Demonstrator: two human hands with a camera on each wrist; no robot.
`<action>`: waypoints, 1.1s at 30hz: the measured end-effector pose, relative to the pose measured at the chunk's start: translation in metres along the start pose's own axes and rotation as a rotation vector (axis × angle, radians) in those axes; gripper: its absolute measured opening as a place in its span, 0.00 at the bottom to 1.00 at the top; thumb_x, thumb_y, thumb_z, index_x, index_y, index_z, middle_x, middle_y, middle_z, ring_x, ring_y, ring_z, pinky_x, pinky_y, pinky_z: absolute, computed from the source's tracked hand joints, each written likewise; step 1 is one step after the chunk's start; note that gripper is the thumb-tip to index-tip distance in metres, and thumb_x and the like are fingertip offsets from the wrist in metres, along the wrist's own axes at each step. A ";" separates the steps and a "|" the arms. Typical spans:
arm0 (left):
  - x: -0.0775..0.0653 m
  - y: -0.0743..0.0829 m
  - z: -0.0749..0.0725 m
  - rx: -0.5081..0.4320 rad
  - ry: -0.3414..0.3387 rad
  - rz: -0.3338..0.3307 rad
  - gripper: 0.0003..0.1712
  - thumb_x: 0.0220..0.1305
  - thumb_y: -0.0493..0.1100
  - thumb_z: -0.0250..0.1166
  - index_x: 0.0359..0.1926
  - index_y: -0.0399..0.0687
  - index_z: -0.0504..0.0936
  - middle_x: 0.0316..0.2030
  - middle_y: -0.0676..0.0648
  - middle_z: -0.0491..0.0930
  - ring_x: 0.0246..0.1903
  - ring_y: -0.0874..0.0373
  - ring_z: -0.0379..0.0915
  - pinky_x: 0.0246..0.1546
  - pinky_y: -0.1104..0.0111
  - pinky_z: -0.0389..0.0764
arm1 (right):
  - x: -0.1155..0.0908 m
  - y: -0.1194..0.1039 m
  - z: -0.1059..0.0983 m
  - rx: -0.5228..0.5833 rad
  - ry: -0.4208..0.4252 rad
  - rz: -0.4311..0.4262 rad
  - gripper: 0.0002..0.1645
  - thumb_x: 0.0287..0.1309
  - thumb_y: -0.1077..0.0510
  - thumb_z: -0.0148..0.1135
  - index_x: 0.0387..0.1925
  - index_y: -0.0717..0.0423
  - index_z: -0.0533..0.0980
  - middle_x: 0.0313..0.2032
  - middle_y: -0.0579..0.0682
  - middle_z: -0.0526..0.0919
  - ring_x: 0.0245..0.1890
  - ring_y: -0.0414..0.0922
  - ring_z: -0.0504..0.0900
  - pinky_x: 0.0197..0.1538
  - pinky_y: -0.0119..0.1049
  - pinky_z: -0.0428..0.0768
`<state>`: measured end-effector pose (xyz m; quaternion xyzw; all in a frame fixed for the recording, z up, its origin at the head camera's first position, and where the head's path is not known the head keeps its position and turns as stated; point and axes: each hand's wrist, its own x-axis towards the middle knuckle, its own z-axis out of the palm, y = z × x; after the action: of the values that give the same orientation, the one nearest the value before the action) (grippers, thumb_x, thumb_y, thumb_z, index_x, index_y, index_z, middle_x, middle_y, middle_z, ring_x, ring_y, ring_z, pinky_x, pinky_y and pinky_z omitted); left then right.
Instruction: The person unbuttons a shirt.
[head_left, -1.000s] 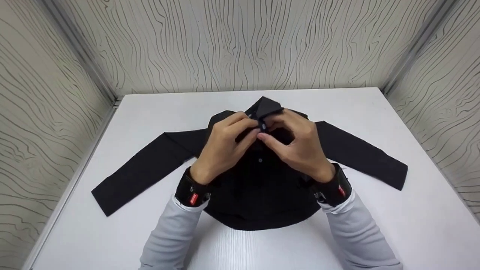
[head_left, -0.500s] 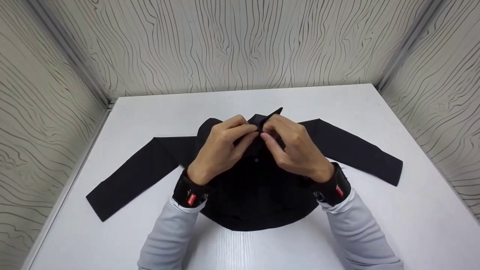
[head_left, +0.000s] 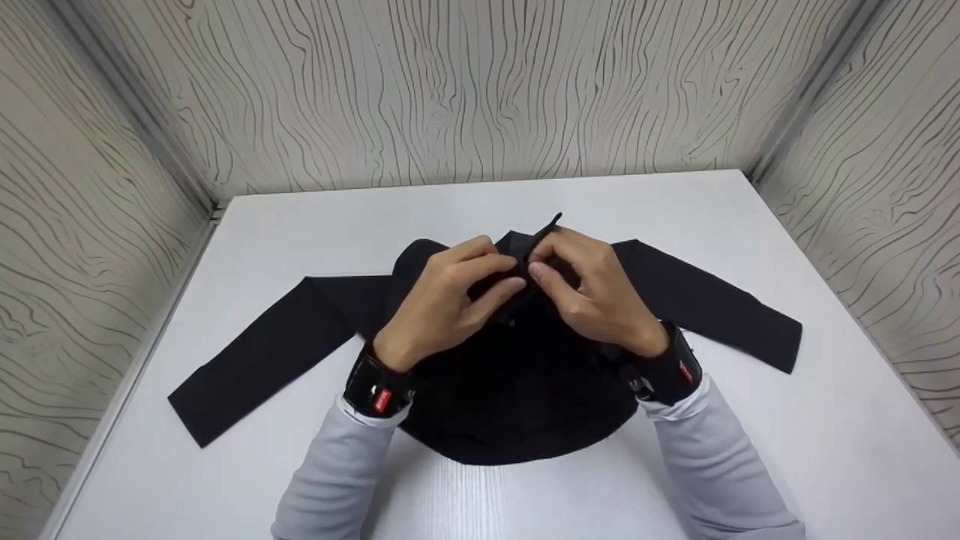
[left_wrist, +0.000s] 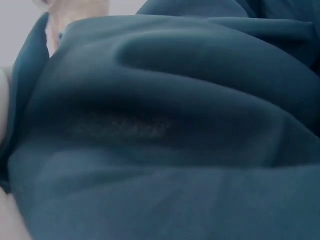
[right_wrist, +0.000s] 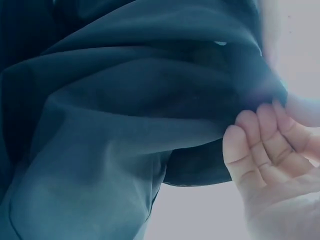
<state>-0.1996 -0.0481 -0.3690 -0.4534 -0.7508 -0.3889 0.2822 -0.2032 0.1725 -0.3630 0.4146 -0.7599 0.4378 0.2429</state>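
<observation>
A black long-sleeved shirt (head_left: 517, 405) lies front up, its collar (head_left: 514, 241) raised at the far end. My left hand (head_left: 450, 300) pinches the front edge of the cloth just below the collar. Close beside it, my right hand (head_left: 600, 292) grips the opposite edge between thumb and curled fingers, with a collar tip standing up above it. Between the hands, the cloth is mostly hidden. Bluish folds of the shirt (left_wrist: 165, 195) fill the left wrist view. From the right wrist, the curled fingers of the right hand (right_wrist: 270, 155) show at the shirt's edge.
On the white table (head_left: 187, 495) one sleeve (head_left: 262, 360) angles out to the left and the other sleeve (head_left: 712, 307) to the right. Patterned panels (head_left: 465, 90) stand behind and on both sides, with metal corner posts (head_left: 810, 90).
The collar has sunk, and its right tip has turned edge-on. A pale button visible between the fingers is now hidden. My hands have drawn slightly apart, still holding the cloth.
</observation>
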 end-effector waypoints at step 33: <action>-0.001 -0.003 -0.006 0.055 0.066 0.042 0.07 0.68 0.44 0.71 0.36 0.44 0.87 0.29 0.53 0.75 0.26 0.64 0.69 0.27 0.72 0.73 | -0.001 -0.011 -0.006 0.317 0.028 0.297 0.03 0.68 0.65 0.65 0.36 0.60 0.78 0.29 0.53 0.81 0.25 0.47 0.79 0.28 0.34 0.79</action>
<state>-0.2011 -0.0549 -0.3676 -0.4481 -0.7416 -0.3769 0.3273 -0.1936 0.1751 -0.3556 0.3248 -0.7308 0.5886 0.1181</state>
